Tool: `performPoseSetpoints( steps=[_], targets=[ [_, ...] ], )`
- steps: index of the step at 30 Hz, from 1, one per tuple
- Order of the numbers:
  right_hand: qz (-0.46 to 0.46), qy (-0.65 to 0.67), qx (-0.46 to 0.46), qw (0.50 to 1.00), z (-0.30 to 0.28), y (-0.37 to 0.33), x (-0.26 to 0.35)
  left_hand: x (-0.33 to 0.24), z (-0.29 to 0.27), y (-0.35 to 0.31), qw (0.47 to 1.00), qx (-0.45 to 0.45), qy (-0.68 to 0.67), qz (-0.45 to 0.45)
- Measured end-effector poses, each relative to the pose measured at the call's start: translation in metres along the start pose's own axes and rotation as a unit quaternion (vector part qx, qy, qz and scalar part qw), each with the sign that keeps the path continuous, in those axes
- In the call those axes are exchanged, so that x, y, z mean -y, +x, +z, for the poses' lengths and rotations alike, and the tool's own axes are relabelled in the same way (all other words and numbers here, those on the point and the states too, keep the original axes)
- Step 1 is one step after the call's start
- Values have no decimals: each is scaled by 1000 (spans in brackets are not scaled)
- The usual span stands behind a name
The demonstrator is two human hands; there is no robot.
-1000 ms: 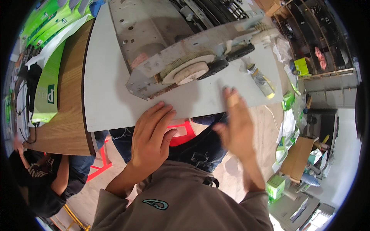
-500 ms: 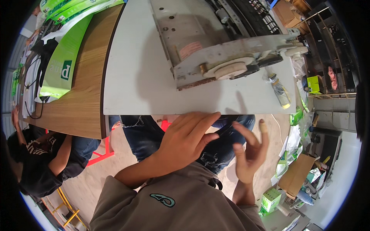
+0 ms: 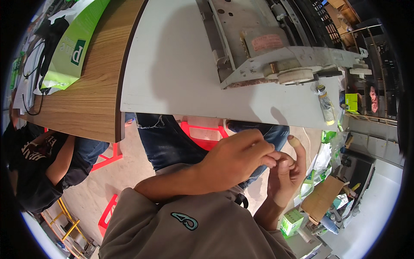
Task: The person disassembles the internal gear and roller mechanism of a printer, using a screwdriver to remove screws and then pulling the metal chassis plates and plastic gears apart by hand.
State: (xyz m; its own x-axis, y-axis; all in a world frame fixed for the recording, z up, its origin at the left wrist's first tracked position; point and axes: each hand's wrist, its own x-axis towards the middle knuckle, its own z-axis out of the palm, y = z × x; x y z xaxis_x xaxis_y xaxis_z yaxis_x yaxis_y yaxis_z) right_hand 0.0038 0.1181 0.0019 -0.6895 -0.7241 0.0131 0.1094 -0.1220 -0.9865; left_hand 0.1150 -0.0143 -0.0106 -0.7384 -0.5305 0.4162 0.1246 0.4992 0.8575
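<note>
My left hand [image 3: 239, 157] is closed, its fingertips brought against the fingers of my right hand in front of my lap. My right hand [image 3: 284, 177] has its thumb and some fingers bent together, while one finger with a pale yellowish tip stands up apart. Anything between the fingertips is too small or hidden to make out. Beyond both hands, on the white table [image 3: 181, 86], rests a metal machine frame [image 3: 254, 71] with a white gear [image 3: 296, 77] on its near side. A small clear bottle with a yellow end [image 3: 326, 108] lies right of the frame.
A wooden table [image 3: 97, 73] adjoins on the left, carrying a green and white package [image 3: 71, 52]. A seated person in black [image 3: 41, 168] is at its near side. Red stools [image 3: 200, 134] stand below. At right are a cardboard box [image 3: 321, 196] and a metal rack [image 3: 375, 73].
My left hand has left the table edge, moved right and closed against my right hand, whose fingers have bent inward. The view has shifted, so the machine frame sits farther right and higher.
</note>
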Motion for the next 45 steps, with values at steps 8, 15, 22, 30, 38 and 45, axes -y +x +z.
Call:
performPoseSetpoints(
  steps=[8, 15, 22, 30, 38, 45],
  targets=[
    [55, 140, 64, 987, 3, 9, 10, 8, -28, 2, 986, -56, -118, -103],
    [30, 117, -29, 992, -14, 9, 6, 11, -25, -10, 979, 4, -153, -137],
    [-14, 189, -62, 980, -21, 20, 7, 1, -3, 22, 998, 26, -11, -57],
    [-67, 166, -210, 961, -31, 23, 7, 5, 62, 51, 957, 116, 248, 96],
    [-118, 108, -275, 948, -54, 24, 9, -11, 40, 34, 974, 179, 132, 51],
    [-90, 109, -277, 950, -47, 30, -2, 2, 63, 63, 938, 163, 304, 47]
  ],
)
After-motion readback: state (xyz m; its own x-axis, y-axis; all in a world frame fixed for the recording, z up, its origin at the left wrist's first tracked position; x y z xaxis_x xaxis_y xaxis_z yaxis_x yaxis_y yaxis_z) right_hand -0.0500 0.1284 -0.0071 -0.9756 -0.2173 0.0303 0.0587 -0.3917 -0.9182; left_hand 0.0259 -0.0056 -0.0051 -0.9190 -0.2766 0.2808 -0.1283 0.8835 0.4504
